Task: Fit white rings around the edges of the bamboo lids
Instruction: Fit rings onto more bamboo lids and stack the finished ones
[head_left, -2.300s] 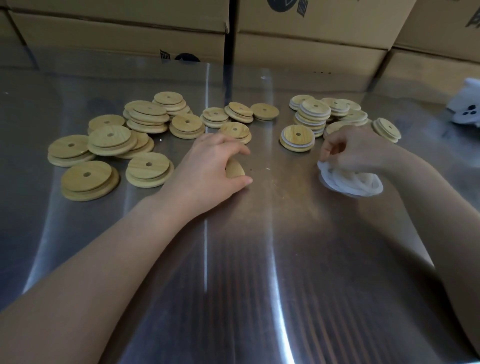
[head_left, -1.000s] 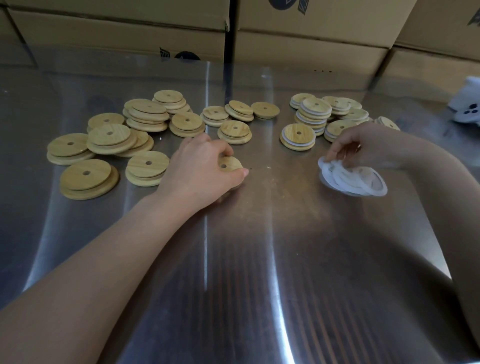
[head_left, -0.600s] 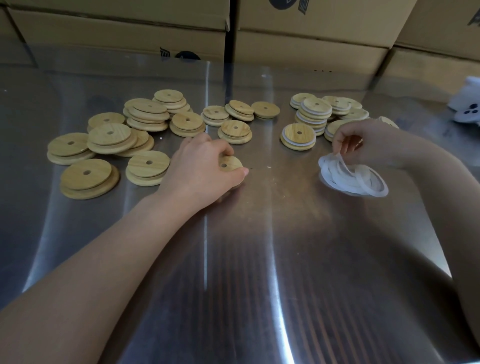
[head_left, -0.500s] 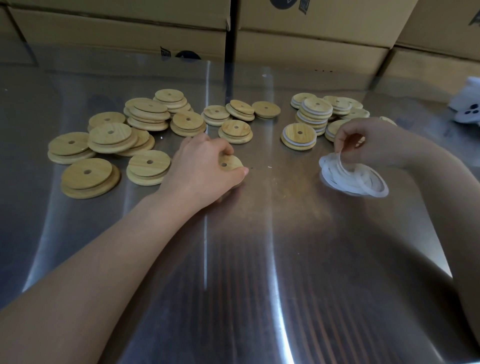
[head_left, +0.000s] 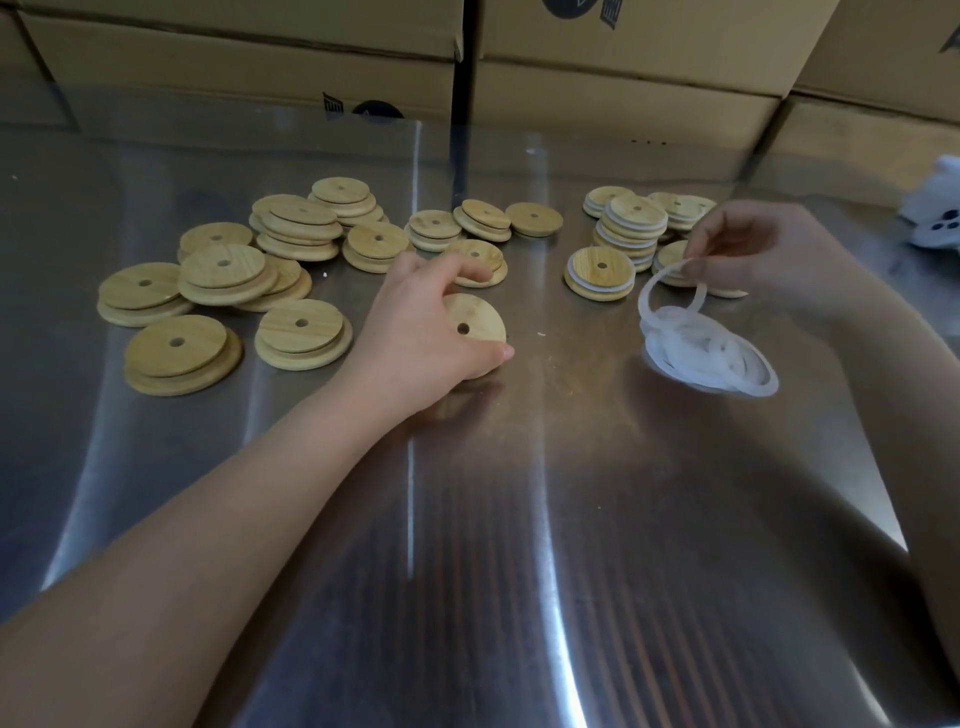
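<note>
- Left hand (head_left: 431, 332) grips a bamboo lid (head_left: 475, 325), tilted on its edge on the steel counter (head_left: 519, 519).
- Right hand (head_left: 769, 254) pinches one white ring (head_left: 644, 294), lifted above the ring pile (head_left: 711, 358) at 3 o'clock.
- Bare lids (head_left: 223, 270) lie at 10 o'clock, ringed lids (head_left: 631, 228) at 1 o'clock.

Packing workshop: stacked cartons (head_left: 623, 78), steel table (head_left: 519, 519).
</note>
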